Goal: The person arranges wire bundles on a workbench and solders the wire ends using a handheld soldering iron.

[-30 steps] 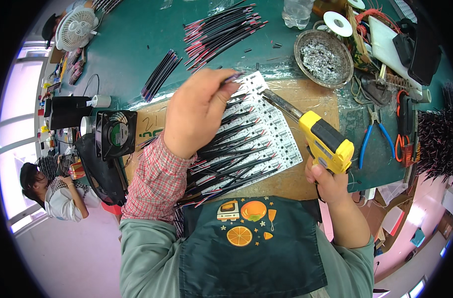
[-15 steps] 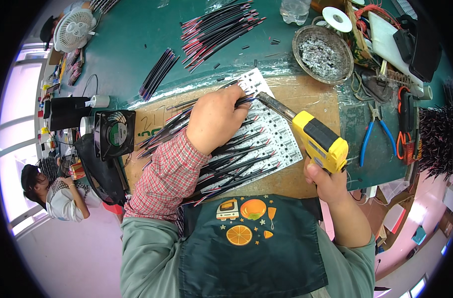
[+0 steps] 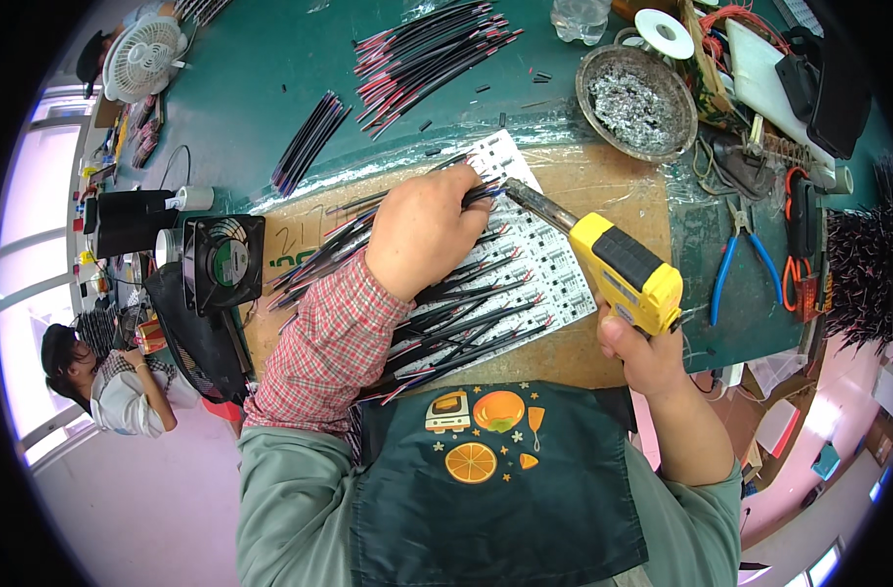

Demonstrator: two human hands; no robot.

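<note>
My left hand (image 3: 427, 230) is closed in a pinch on a thin black cable (image 3: 483, 193) with coloured wire ends. It holds these ends over the upper part of a white circuit board panel (image 3: 554, 269). A yellow and black soldering gun (image 3: 625, 266) is gripped in my right hand (image 3: 647, 357). Its dark metal tip points up-left and meets, or nearly meets, the wire ends beside my left fingertips; exact contact is too small to tell. Several more black cables (image 3: 466, 328) lie across the panel below my left hand, their ends on its printed spots.
A brown board (image 3: 627, 205) lies under the panel. Beyond it are cable bundles (image 3: 427, 59) and a round pan of silvery scraps (image 3: 630, 103). Blue-handled pliers (image 3: 745, 259) lie at right. A small black fan (image 3: 223, 264) stands at left, and another person (image 3: 124, 391) sits further left.
The soldering gun has tilted and shifted very slightly up and left. My left hand stays on the cable at the same spot, and the panel has not visibly moved.
</note>
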